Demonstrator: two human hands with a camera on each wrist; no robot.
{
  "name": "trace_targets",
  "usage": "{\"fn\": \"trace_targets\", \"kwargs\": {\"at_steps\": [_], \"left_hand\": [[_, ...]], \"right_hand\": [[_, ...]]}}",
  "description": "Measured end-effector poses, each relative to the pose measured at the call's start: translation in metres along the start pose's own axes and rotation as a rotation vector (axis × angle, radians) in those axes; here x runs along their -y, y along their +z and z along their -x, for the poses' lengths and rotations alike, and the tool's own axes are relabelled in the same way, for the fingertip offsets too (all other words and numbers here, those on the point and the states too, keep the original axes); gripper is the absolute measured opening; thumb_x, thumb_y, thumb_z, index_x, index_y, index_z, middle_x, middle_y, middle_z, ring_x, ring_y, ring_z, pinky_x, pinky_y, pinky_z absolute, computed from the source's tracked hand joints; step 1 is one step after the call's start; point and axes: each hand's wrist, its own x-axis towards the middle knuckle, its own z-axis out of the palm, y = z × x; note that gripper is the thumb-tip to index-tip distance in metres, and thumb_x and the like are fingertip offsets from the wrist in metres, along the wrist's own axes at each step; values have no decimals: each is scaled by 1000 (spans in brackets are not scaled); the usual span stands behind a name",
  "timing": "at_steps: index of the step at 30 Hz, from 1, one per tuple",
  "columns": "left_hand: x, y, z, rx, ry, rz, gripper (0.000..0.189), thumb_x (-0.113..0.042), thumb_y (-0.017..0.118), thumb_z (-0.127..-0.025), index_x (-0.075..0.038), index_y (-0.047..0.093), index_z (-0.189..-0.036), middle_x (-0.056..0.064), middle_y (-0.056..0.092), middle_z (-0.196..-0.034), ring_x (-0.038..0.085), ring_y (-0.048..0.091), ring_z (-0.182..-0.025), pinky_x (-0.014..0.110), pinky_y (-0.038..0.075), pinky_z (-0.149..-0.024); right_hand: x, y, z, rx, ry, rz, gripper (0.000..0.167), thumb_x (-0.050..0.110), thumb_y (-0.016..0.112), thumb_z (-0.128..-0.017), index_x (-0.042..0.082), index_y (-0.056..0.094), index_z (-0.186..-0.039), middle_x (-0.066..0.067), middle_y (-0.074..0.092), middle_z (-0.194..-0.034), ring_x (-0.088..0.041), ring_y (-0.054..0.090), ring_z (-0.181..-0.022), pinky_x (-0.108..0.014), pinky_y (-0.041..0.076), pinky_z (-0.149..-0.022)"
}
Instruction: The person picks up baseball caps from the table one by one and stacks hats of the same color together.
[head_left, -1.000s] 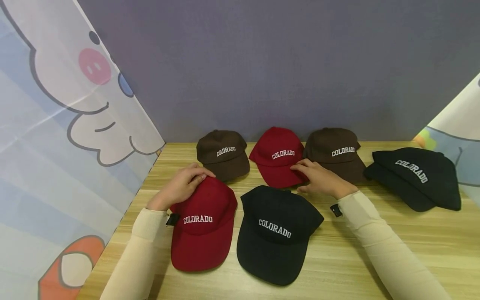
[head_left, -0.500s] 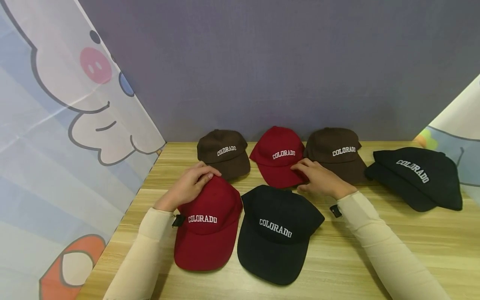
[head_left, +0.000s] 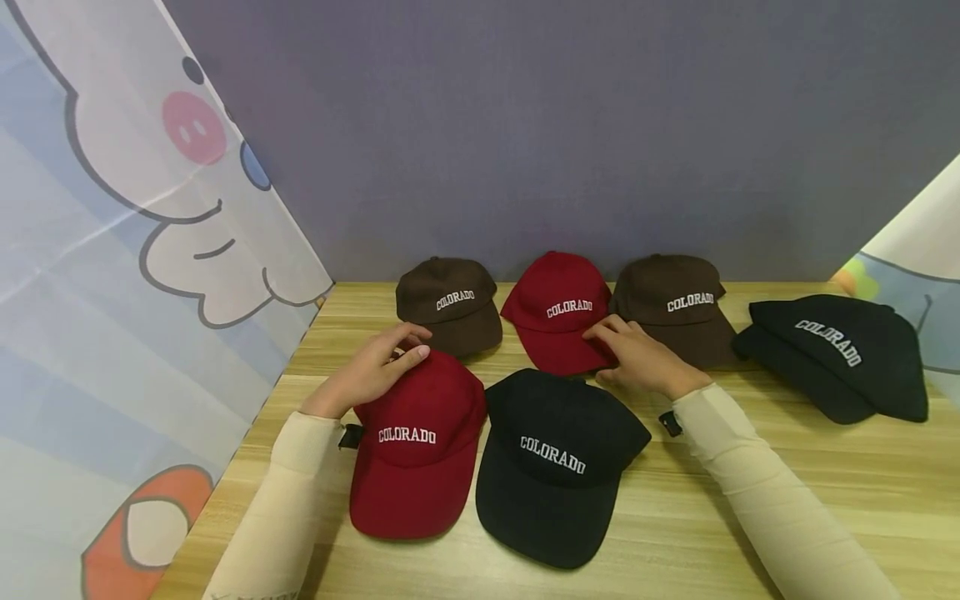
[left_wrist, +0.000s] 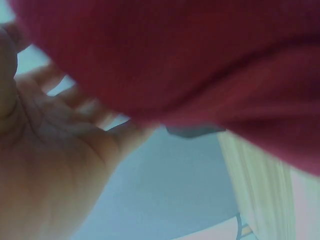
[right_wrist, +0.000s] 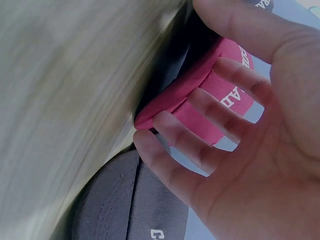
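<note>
A red COLORADO baseball cap point(head_left: 416, 492) lies at the front left, brim toward me. My left hand point(head_left: 369, 373) is at its crown, with fingers loosely bent and the thumb apart from them. The left wrist view shows the palm beside the red cloth, gripping nothing. To the right lies a black baseball cap point(head_left: 540, 512), turned the same way. My right hand point(head_left: 643, 360) has its relaxed fingertips at the brim of another red cap point(head_left: 553, 287) in the back row. In the right wrist view its fingers point(right_wrist: 220, 115) overlap that red brim.
Brown caps stand on either side of the back red cap, one on the left point(head_left: 442, 283) and one on the right point(head_left: 663, 279). Another black cap point(head_left: 870, 350) lies tilted at the far right. Behind the wooden table point(head_left: 750, 500) rises a grey panel point(head_left: 562, 125).
The front red cap has shifted slightly right, up beside the black one. My left fingers have loosened from its crown and the thumb has parted from them. My right hand has stayed put.
</note>
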Motion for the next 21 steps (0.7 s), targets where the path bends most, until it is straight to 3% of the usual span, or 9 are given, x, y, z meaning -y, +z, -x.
{"fn": "trace_targets", "kwargs": {"at_steps": [4,8,16,18,21], "left_hand": [[9,-12,5,18,-44,18,34,-31,54,-107,-10,63,-133,10,69,-127,29,67,-114,48,53,-96],[24,-22,8,40,-49,31,33,-31,53,-108,-9,66,-129,10,69,-127,26,66,-115,45,52,-98],[45,-29,15,169,-51,207,32,-25,46,-111,-6,67,-125,9,71,-117,15,68,-108,37,55,-96],[48,-29,16,192,-67,235,33,-26,44,-111,-5,67,-124,8,71,-114,14,68,-106,36,55,-95],[53,-28,18,226,-150,285,36,-32,45,-111,-8,64,-129,6,70,-119,16,68,-110,37,55,-96]], "right_hand": [[-1,1,0,-7,-1,-6,57,12,83,-84,10,58,-136,-14,50,-138,-40,46,-124,-60,47,-101],[-2,2,0,-11,-10,-4,57,8,81,-84,9,57,-136,-15,51,-137,-41,47,-123,-60,48,-100],[-3,3,0,-25,-33,5,57,4,81,-83,9,58,-134,-15,53,-132,-40,49,-118,-59,49,-98],[-3,3,0,-30,-33,8,57,4,81,-82,9,58,-134,-15,53,-132,-40,49,-118,-59,49,-98],[-3,3,0,-36,-32,16,56,4,81,-83,10,59,-134,-14,54,-132,-39,50,-118,-58,49,-97]]}}
